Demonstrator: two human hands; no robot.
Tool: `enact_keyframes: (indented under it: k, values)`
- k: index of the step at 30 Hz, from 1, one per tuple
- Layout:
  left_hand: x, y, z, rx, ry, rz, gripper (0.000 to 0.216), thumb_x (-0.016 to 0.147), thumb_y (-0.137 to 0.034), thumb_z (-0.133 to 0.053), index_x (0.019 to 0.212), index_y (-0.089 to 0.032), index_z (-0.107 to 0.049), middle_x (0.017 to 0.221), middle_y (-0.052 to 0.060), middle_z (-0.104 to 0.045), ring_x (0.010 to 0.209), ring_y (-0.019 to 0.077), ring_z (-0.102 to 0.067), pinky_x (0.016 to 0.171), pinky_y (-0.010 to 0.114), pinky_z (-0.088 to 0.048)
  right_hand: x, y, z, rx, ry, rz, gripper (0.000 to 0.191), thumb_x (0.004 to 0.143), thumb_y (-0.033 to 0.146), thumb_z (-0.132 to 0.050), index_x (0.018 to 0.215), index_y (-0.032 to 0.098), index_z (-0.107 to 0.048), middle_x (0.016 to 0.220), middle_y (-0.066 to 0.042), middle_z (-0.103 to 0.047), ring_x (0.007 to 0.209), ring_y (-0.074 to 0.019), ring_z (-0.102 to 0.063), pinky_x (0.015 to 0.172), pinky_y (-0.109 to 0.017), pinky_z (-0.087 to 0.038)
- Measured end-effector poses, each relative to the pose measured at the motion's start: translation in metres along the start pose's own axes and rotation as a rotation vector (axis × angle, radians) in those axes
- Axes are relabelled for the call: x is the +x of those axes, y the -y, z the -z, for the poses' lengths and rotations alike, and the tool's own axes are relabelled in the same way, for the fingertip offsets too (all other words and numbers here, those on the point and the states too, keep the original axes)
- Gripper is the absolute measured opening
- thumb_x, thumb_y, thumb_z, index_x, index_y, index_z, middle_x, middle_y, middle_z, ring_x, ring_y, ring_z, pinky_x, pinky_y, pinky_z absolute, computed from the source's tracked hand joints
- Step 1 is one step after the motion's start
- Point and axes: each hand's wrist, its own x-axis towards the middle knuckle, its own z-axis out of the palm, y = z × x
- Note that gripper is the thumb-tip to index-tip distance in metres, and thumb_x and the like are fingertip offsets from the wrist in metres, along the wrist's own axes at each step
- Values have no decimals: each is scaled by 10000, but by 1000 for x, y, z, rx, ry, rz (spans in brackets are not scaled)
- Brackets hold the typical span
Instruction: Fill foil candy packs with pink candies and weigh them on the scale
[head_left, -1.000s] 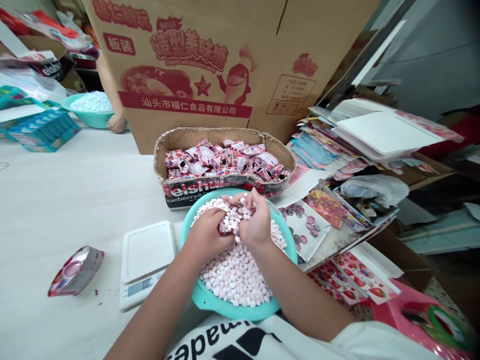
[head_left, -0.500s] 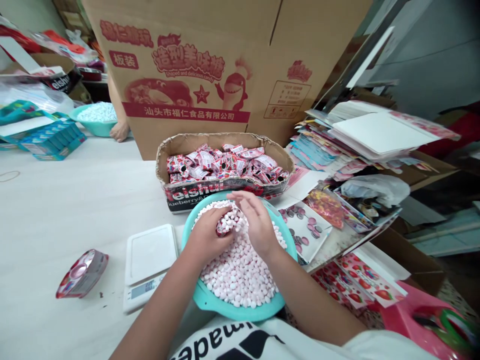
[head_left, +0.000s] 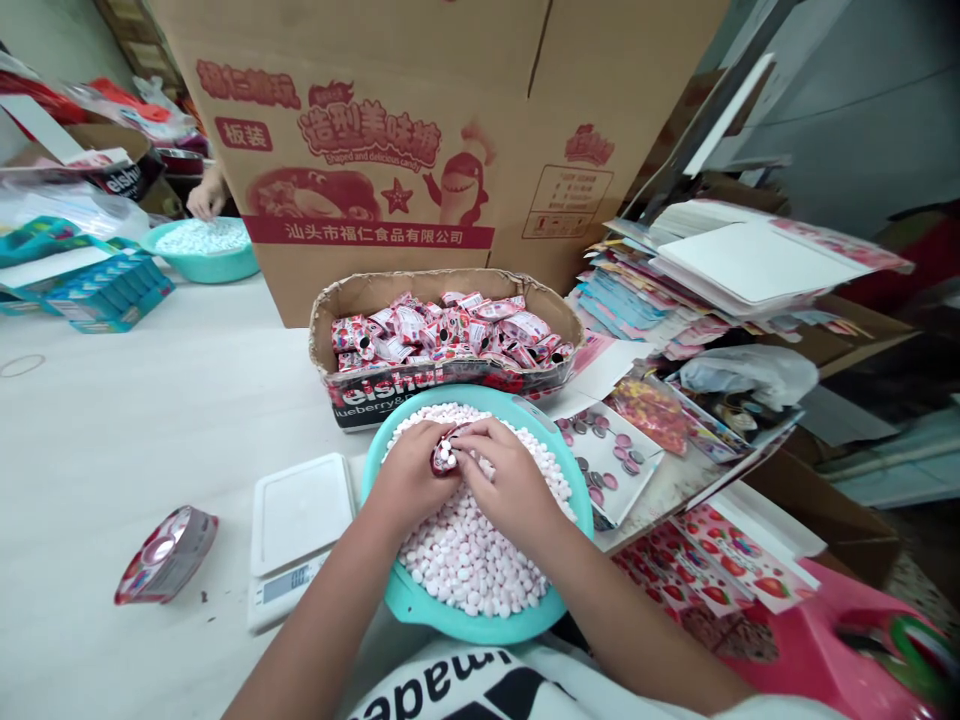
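Note:
A teal bowl (head_left: 570,490) heaped with small pink and white candies (head_left: 465,560) sits in front of me. My left hand (head_left: 409,480) is closed around a small red and silver packet (head_left: 442,458) held over the candies. My right hand (head_left: 506,480) rests against the packet's opening, fingers curled and pressed onto it. Behind the bowl stands a low cardboard tray (head_left: 352,300) filled with several red and pink filled packets (head_left: 450,328).
A white digital scale (head_left: 300,520) lies left of the bowl, and an empty foil packet (head_left: 166,555) further left. A large printed carton (head_left: 420,130) stands behind. Stacked printed cards (head_left: 720,270) fill the right. Another person's hand (head_left: 206,195) reaches into a second teal bowl (head_left: 202,250).
My right hand dropped its handful of candies and closed down onto the packet in my left hand. The other person's hand moved up over the far bowl.

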Motion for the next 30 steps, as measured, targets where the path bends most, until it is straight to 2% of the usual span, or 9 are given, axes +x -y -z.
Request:
enact_keyframes:
  k: [4,8,14,18,22,25,28,30]
  values:
    - [0,-3,2,-20,2,8,417,710,-100,-645,1114,-195,-616,1055,70,-647,995,232,-584,887,384,-461,2,4,-4,72,-45,1,275,874,105,-544,1055,239,-703,1095,-73,-622,1063,-207,-590,969,-379,-489]
    - [-1,-3,2,-14,1,18,323,718,-99,-612,1026,-195,-625,998,62,-642,940,222,-587,835,363,-464,3,2,-7,135,-40,-8,251,871,175,-598,1091,256,-686,1093,-67,-640,1044,-210,-603,909,-361,-517]
    - [1,-4,2,8,11,10,372,692,-79,-623,1045,-198,-618,1003,63,-652,964,228,-590,849,367,-474,8,-4,-5,150,-52,1,206,830,151,-626,974,263,-722,1000,-46,-693,967,-215,-636,890,-384,-518]
    - [2,-4,1,7,19,13,399,696,-97,-657,1076,-210,-614,1045,67,-654,998,236,-595,879,381,-476,10,-11,-3,170,-90,2,254,828,125,-603,982,281,-731,988,-32,-721,948,-219,-655,881,-400,-529]
    - [2,-5,1,-7,7,13,397,695,-88,-657,1071,-206,-609,1058,64,-659,1007,235,-591,894,385,-473,7,-15,-6,103,-74,65,361,853,96,-536,1098,303,-702,1053,-28,-721,992,-210,-654,906,-406,-529]
    - [3,-5,2,-11,6,13,387,692,-79,-653,1056,-205,-609,1054,60,-667,1005,229,-594,898,380,-478,4,-14,-7,3,-22,178,394,833,61,-491,1071,284,-713,1101,-49,-709,1054,-233,-628,950,-453,-507]
    - [3,-5,3,-5,9,22,418,711,-102,-657,1110,-216,-609,1079,62,-670,1024,233,-602,916,391,-484,5,-16,3,-90,7,229,398,803,51,-487,1041,267,-721,1105,-60,-708,1072,-254,-614,970,-490,-483]
    - [2,-4,3,7,10,32,433,732,-137,-670,1152,-218,-603,1106,72,-666,1043,240,-605,931,405,-485,7,-24,16,-142,-29,187,411,811,66,-478,1087,264,-708,1133,-64,-699,1090,-257,-609,986,-496,-469]
